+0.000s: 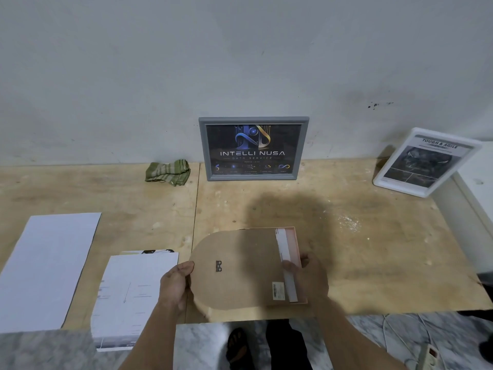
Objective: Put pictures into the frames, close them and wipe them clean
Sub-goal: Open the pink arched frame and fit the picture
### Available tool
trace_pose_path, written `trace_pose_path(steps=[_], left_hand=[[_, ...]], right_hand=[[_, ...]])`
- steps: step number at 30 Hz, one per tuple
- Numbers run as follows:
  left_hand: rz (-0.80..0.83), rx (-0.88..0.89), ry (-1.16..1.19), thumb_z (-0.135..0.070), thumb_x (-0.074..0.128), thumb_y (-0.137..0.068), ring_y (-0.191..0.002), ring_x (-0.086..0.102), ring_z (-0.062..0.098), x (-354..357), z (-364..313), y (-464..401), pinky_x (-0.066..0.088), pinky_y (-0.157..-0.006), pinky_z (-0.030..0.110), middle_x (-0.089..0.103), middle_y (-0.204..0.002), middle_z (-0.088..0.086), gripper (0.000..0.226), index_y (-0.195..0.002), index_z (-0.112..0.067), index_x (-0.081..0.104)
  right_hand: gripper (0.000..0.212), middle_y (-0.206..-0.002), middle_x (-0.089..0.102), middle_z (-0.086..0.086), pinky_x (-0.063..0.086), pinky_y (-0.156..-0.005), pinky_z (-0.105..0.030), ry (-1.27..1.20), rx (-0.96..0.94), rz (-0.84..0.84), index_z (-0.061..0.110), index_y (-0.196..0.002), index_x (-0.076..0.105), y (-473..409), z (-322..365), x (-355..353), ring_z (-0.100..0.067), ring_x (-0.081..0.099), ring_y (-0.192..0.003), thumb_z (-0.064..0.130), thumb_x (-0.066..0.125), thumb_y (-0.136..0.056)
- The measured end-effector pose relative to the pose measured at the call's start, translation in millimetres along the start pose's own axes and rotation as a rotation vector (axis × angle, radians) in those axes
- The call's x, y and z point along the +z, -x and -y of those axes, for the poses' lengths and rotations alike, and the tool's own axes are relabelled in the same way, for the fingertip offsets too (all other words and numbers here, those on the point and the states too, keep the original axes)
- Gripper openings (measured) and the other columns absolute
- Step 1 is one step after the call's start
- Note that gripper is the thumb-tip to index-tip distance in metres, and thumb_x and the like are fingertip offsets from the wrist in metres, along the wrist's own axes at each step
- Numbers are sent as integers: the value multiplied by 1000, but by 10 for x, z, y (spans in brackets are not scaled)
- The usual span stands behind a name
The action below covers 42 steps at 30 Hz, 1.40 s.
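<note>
Low centre of the frame, my left hand (174, 283) pinches the brown backing board (234, 268) at its rounded edge; my right hand (306, 276) presses fingers on the pink frame (294, 252) beneath it, on the table (373, 249). Grey frame (253, 148) leans on the wall, green cloth (168, 172) beside.

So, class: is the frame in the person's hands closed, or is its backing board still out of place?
Not closed. The backing board sits shifted left, overhanging the pink frame and leaving a white strip uncovered.
</note>
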<state>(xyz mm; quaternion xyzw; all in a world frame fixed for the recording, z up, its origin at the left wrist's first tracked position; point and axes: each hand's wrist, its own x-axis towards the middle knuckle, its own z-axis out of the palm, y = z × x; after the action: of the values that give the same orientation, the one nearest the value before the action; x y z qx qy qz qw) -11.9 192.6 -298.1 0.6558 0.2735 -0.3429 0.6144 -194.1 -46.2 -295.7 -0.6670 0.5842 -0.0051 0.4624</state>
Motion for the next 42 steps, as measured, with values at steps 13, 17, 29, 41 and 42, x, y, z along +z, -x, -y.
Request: trace_pose_path(steps=[13, 17, 29, 41, 42], left_hand=[[25, 2, 59, -8, 60, -94, -81, 62, 29, -138, -13, -21, 51, -80, 42, 69, -94, 17, 11, -98, -1, 68], [60, 31, 37, -7, 58, -95, -79, 62, 27, -30, -10, 50, 52, -75, 39, 69, -90, 15, 12, -100, 1, 66], [234, 177, -289, 3, 64, -88, -57, 56, 23, 779, -100, 471, 50, -50, 25, 67, -72, 17, 7, -90, 6, 70], [266, 154, -606, 12, 63, -85, -42, 48, 22, 2577, 771, 815, 45, -52, 32, 60, -55, 9, 18, -77, -3, 66], [249, 163, -627, 9, 67, -82, -42, 51, 23, 2674, 864, 801, 50, -55, 35, 61, -54, 8, 17, -75, -6, 66]], right_hand=[[35, -107, 62, -4, 49, -68, -30, -14, -66, -69, 16, -116, 54, 7, 56, -1, -19, 60, -87, 21, 67, -83], [14, -98, 66, -4, 48, -75, -32, -203, -58, 70, 20, -99, 64, 53, 223, -103, -17, 60, -84, 30, 58, -92], [13, -78, 69, -8, 53, -71, -37, -347, -50, -9, 8, -92, 72, -129, 24, -978, -22, 63, -73, 0, 67, -82], [18, -90, 68, -8, 48, -73, -35, -163, 88, -262, 10, -95, 72, -636, -910, -2299, -25, 60, -82, 6, 59, -83], [20, -93, 67, -7, 46, -73, -33, -142, 106, -257, 9, -98, 72, -696, -980, -2362, -24, 59, -82, 7, 58, -84]])
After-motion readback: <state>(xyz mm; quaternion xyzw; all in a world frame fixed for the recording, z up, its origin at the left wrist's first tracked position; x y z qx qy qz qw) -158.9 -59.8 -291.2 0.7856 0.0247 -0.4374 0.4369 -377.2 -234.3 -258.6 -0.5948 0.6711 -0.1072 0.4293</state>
